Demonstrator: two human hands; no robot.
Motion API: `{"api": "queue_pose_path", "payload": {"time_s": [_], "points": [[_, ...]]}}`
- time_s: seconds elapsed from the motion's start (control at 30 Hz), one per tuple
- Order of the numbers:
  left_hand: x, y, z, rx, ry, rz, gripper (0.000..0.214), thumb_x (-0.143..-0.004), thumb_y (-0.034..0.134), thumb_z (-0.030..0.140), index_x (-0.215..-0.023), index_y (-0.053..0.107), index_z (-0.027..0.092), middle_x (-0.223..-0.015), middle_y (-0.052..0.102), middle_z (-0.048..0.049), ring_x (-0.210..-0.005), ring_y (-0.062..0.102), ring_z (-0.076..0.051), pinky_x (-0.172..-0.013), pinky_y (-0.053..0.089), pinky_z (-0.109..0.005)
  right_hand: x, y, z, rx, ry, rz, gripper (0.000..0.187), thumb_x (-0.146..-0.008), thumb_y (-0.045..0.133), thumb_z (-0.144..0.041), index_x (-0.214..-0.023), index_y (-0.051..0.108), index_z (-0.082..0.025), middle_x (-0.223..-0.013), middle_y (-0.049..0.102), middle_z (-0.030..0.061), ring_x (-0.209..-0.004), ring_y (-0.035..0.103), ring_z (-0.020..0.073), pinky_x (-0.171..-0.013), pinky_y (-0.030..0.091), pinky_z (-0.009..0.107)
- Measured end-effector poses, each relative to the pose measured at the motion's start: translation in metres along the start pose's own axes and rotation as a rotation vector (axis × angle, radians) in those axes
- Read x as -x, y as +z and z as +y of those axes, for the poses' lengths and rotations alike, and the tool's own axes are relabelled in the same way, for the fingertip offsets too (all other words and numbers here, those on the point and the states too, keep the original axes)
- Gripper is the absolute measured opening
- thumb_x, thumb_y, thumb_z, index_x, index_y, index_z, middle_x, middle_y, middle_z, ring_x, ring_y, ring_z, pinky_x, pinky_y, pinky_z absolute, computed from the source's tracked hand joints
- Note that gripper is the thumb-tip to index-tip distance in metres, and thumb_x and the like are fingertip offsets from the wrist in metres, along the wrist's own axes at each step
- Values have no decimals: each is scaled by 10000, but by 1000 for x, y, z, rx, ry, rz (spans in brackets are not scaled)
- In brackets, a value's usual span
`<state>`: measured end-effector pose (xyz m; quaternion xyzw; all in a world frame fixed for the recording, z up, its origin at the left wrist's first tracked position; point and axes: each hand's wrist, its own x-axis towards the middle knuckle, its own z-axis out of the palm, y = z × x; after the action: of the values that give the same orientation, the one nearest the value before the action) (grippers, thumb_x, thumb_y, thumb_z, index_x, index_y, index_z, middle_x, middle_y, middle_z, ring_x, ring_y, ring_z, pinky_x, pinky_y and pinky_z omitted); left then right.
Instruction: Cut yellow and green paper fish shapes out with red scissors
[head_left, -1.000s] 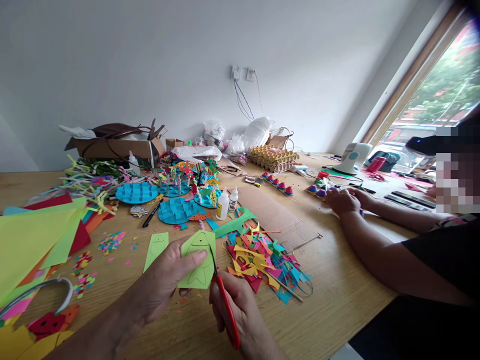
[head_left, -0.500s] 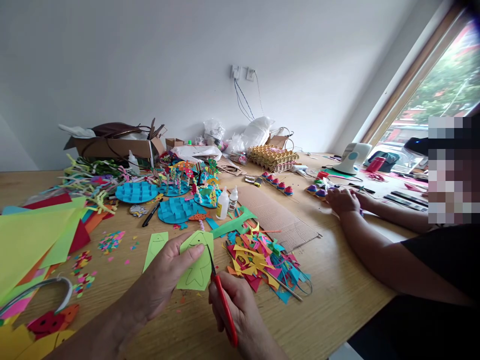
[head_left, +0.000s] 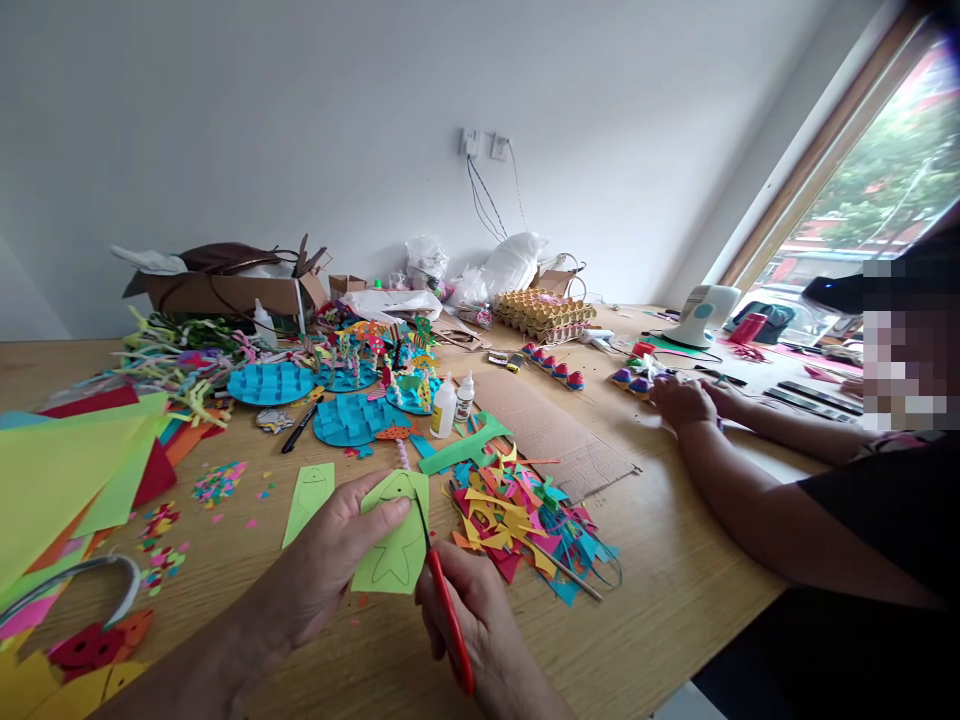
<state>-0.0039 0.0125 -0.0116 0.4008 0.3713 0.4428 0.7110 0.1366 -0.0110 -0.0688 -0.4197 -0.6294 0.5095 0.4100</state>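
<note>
My left hand [head_left: 341, 545] pinches a light green paper piece [head_left: 391, 570] between thumb and fingers. A fish outline with an eye and forked tail is drawn on it in black. My right hand [head_left: 469, 610] is closed round red-handled scissors [head_left: 448, 610], whose dark blades lie at the paper's right part, beside the fish's head. A second light green paper strip [head_left: 309, 500] with a drawn outline lies on the table just left of my left hand. Beyond the held paper lies a green paper offcut [head_left: 465, 445].
Colourful paper scraps [head_left: 517, 510] lie right of my hands, near a cardboard sheet [head_left: 555, 440]. Glue bottles [head_left: 443, 408] and blue paper discs [head_left: 352, 422] stand ahead. Coloured sheets [head_left: 67, 470] cover the left. A co-worker's hands [head_left: 686, 400] work at the right with painted egg-carton cups [head_left: 637, 383].
The held green paper has tilted and shifted slightly down, and its lower edge sits lower now. Both my hands keep nearly the same place. The co-worker's head has moved slightly.
</note>
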Motion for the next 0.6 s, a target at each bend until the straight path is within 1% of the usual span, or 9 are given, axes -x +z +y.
{"api": "queue_pose_path", "payload": {"time_s": [0.2,0.4,0.47,0.53,0.6], "points": [[1,-3,1,2,-20,-6,114,-738,678,258,-825,645,191,-652,686,23,-524,613,-110,-481,487,-183,1,-2,1,18,5,-20,449,-881,341,-537,-607,396,-186,-510,356,-47,-459,314,79,-421,230,208],[0,-4,3,-21,-53,-3,110,-732,682,268,-797,640,189,-625,676,31,-518,599,-105,-472,485,-181,1,-3,1,61,20,-13,451,-883,348,-522,-578,370,-190,-494,334,-51,-456,301,79,-424,217,214],[-1,-4,3,-29,-44,21,160,-725,687,282,-849,634,197,-625,675,34,-521,604,-112,-482,491,-192,1,-3,2,61,17,-6,436,-885,353,-499,-577,367,-191,-495,330,-52,-459,300,81,-426,216,215],[-1,-3,3,-38,-22,72,222,-714,697,287,-905,618,207,-618,670,44,-512,601,-110,-482,485,-188,1,-3,2,62,13,-6,416,-884,365,-469,-573,364,-191,-498,324,-52,-467,304,82,-430,217,214],[-2,-3,2,-55,-6,100,236,-710,701,289,-912,609,208,-595,655,54,-492,587,-101,-462,464,-174,1,-3,0,60,8,-12,393,-876,381,-440,-572,361,-192,-505,319,-52,-479,310,85,-435,222,211]]}}
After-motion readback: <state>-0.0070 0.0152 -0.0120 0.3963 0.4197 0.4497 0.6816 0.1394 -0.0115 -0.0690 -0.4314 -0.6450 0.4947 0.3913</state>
